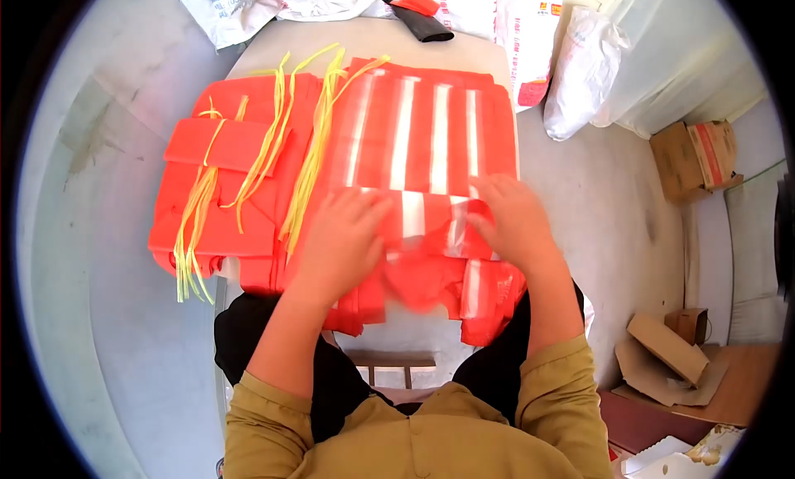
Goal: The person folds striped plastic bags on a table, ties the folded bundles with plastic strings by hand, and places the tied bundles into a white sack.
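Red cloth with silvery white stripes (420, 139) lies in a stack in front of me, its near part folded upward across the stripes. My left hand (346, 235) rests on the left side of the fold, fingers bent over its edge. At the right side of the same fold, my right hand (511, 218) has its thumb and fingers around the striped cloth. Between the hands the red material is blurred. To the left sit folded red bundles (232, 181), with yellow strings (315, 168) lying across them and beside the striped stack.
White printed bags (530, 40) stand along the far edge of the table (306, 36), near a black and red item (420, 17). A white wrapped bundle (584, 69) is at the upper right. Cardboard boxes (697, 160) and opened cardboard (667, 359) lie farther right.
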